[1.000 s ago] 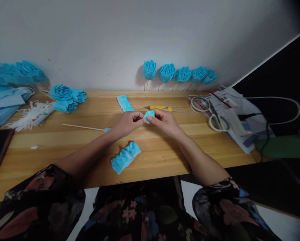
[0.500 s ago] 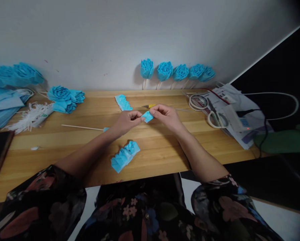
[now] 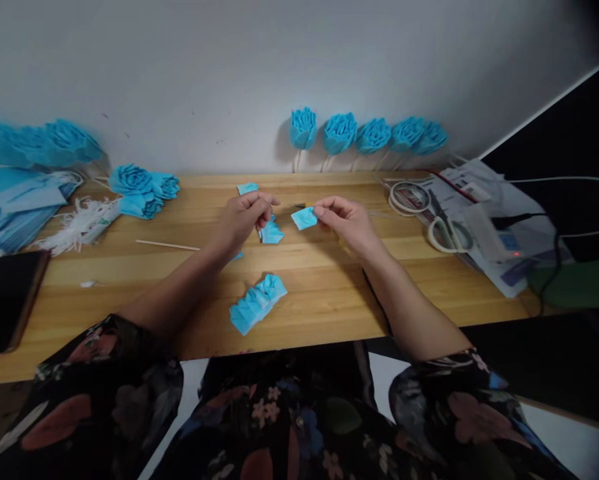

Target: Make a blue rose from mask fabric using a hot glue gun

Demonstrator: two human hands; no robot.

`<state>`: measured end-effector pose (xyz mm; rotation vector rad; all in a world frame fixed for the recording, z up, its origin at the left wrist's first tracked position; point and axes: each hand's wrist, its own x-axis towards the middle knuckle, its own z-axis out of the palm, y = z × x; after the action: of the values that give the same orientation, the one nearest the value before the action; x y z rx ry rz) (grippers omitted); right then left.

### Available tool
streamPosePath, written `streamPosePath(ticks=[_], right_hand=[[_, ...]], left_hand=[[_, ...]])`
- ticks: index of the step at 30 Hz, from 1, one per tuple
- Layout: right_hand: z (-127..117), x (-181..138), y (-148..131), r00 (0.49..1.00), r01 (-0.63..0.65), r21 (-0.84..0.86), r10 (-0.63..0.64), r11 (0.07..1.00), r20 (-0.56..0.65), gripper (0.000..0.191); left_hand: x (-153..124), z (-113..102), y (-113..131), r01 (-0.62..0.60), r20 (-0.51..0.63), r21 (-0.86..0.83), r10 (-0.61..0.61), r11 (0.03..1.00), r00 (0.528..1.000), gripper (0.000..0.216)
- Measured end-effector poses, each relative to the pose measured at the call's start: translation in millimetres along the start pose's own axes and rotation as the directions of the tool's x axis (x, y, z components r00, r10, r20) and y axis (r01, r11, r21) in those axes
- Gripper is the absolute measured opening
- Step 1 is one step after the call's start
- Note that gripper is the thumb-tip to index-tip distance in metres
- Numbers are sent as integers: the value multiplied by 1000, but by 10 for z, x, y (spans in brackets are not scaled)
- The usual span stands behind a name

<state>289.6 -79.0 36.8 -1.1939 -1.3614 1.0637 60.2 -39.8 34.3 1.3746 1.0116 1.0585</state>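
Note:
My right hand pinches a small folded blue paper piece above the wooden table. My left hand has its fingers curled on the row of folded blue paper pieces at the middle back of the table; one end of that row shows behind the hand. A second row of folded blue pieces lies near the table's front edge, between my forearms.
Several blue paper flowers on sticks lean on the wall. More blue flowers and blue paper lie at left with white shreds, a thin wooden stick and a dark phone. Scissors, tape and cables lie at right.
My hands have parted: the right keeps the small blue piece, the left has moved back-left onto the row of folded pieces. The camera view has shifted a little.

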Motion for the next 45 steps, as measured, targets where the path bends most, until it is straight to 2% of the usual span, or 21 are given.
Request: streamPosePath(ticks=[4,11,17,24,28,30,33,35,37,39,42,45], right_hand=[[20,8,8,1000,7,23,-8,1000,20,40],[46,-14,3,998,3,-41,-1,999,59,45],[71,-25,6,998,18,-64,-14,998,69,47],[110,-28,33,991,42,-107,-27,993,134,37],[61,-11,59,990,57,-134,-39,989,136,37],[31,-6,79,987,63,-144,-40,988,159,39],[20,-26,102,957,64,-227,4,972,289,39],[40,-61,88,923,120,-374,35,919,382,34],[68,-97,42,911,207,-531,35,822,410,33],[87,-115,-21,925,251,-631,11,734,380,31],[97,-87,-111,939,250,-696,6,673,343,24],[120,-13,-178,912,284,-727,57,625,405,20]], left_hand=[[1,5,21,-7,25,20,6,1000,1000,21],[-92,101,60,33,220,163,-69,986,973,21],[-115,121,31,6,238,186,-50,983,970,15],[-143,175,46,2,272,202,-58,979,961,16],[-92,100,100,9,303,216,-76,976,950,17],[-27,1,150,20,246,202,-70,979,967,18],[83,-172,203,22,55,136,-30,990,998,18],[139,-258,201,26,-40,138,-21,990,999,15],[172,-302,171,47,-98,145,-33,988,995,12],[186,-312,137,83,-120,136,-66,987,991,14],[188,-301,112,85,-103,115,-74,990,992,16],[179,-290,123,49,-88,90,-41,995,995,18]])
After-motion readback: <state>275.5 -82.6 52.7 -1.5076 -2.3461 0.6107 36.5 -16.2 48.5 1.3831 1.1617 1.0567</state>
